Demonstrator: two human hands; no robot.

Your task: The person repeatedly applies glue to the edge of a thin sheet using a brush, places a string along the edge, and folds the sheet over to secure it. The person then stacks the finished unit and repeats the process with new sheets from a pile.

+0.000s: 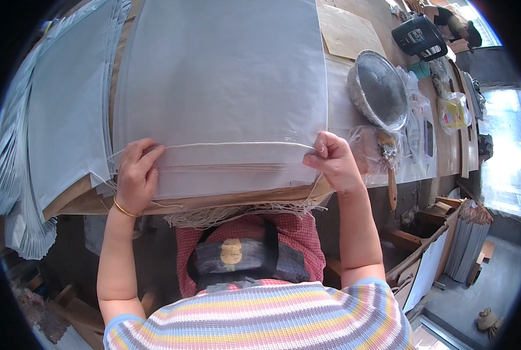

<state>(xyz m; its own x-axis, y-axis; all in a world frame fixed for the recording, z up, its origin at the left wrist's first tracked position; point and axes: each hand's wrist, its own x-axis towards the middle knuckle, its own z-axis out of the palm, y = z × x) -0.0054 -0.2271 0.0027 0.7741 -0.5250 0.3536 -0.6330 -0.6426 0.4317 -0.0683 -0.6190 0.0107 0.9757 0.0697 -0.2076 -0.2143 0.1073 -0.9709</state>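
Note:
A thin white string [231, 143] runs nearly straight across the near part of a large pale grey sheet [225, 76]. My left hand [137, 174], with a gold bangle at the wrist, pinches the string by the sheet's left edge. At the right edge my right hand [334, 162] pinches its other end between thumb and fingers. More sheets lie stacked underneath, their edges showing toward me. A bundle of loose white strings [243, 214] hangs along the table's near edge, in front of my lap.
Fanned stacks of sheets [68, 111] lie at the left. On the right stand a round bowl [379, 90] with crusted sides, a brush [390, 169] with a wooden handle, plastic bags and a dark bucket [419, 37]. Another person [456, 26] is at the far right.

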